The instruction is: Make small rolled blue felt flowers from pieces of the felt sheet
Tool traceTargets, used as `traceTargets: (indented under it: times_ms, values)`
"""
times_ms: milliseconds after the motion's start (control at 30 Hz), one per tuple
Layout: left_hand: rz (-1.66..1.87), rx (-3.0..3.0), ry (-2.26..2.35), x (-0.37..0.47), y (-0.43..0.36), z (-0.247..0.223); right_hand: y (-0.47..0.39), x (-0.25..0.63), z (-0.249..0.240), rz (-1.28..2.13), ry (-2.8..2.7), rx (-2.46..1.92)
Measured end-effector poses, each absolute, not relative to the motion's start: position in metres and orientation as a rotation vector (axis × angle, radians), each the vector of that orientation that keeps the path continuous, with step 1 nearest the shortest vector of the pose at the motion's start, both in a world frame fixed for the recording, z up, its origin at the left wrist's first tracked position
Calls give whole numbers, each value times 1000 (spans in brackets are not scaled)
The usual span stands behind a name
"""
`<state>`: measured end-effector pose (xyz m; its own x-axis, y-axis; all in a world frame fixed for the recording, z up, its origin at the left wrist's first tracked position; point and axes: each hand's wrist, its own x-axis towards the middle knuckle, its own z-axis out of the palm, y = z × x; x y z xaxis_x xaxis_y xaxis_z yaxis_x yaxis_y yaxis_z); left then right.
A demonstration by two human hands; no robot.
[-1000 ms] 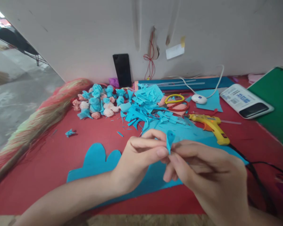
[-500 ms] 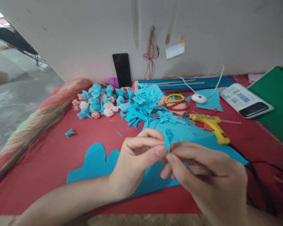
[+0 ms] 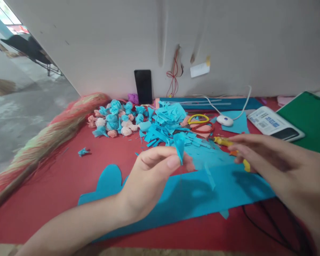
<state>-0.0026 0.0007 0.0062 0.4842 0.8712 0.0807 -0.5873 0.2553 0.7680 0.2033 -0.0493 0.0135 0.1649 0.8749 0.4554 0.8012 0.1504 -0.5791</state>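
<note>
Since the earlier head view, the right hand (image 3: 278, 169) has left the rolled blue paper bud (image 3: 179, 146) and moved across to the yellow glue gun (image 3: 223, 141), its thumb and fingers around it, though whether they grip it I cannot tell. Pinched between the left hand's (image 3: 146, 181) thumb and fingers, the bud stands upright above the blue paper sheet (image 3: 196, 186), in front of the blue paper scraps (image 3: 158, 132) and right of the paper flowers (image 3: 112, 121).

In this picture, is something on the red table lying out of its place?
One small crumpled blue piece lies alone on the left, apart from the heaped flowers, and loose blue scraps are strewn untidily in the middle. Nothing appears spilled or broken.
</note>
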Motion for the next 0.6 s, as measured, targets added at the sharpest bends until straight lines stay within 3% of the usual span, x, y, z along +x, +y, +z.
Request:
traceTargets:
  times_ms: [100, 300, 600]
  values:
    - [956, 730, 290, -4, -1, 10, -39, 256, -24, -134, -1692, -1981]
    - [823, 550, 88, -6, -4, 13, -30, 324, -104, -145, -1588, -2204]
    - [780, 562, 283, -5, 4, 6, -23, 333, -113, 180, -1338, -2339]
